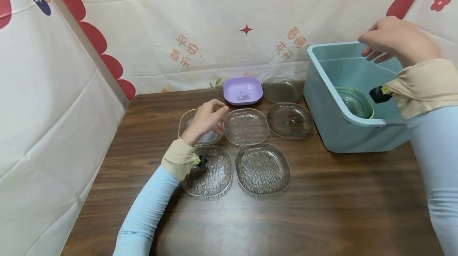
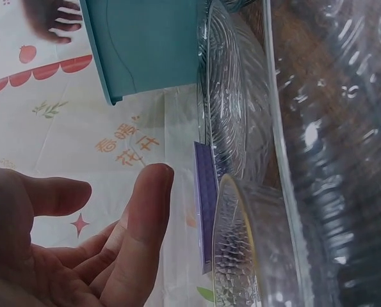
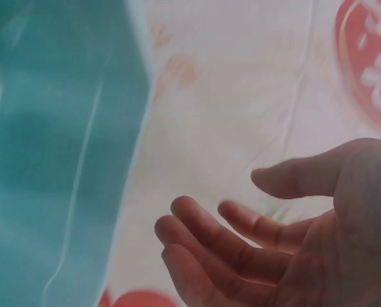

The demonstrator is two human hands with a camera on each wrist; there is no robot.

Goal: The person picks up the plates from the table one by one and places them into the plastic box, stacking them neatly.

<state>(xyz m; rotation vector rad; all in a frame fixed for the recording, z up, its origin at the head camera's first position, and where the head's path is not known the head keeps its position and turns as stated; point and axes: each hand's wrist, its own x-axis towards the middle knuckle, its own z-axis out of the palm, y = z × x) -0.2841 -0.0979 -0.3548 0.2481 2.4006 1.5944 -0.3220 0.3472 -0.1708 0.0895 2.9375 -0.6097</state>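
Note:
My left hand [image 1: 207,121] hovers over a clear gold-rimmed dish [image 1: 184,124], fingers loosely bent and holding nothing; the hand hides part of that dish. Just right of it lies a clear ribbed plate [image 1: 247,127]. Two larger clear plates, a left one [image 1: 218,174] and a right one [image 1: 262,170], lie nearer the front. Up at the right, my right hand [image 1: 400,41] hangs above the rim of a blue-green bin [image 1: 322,109], with relaxed fingers and nothing in them. Inside the bin are clear gold-rimmed dishes [image 1: 356,104], apparently stacked.
A purple dish [image 1: 243,89] with a panda print sits at the back of the wooden table [image 1: 322,208]. Beside it is a dark-looking clear plate [image 1: 282,90], with another clear plate [image 1: 290,121] in front, close to the bin. A printed cloth [image 1: 229,17] hangs behind.

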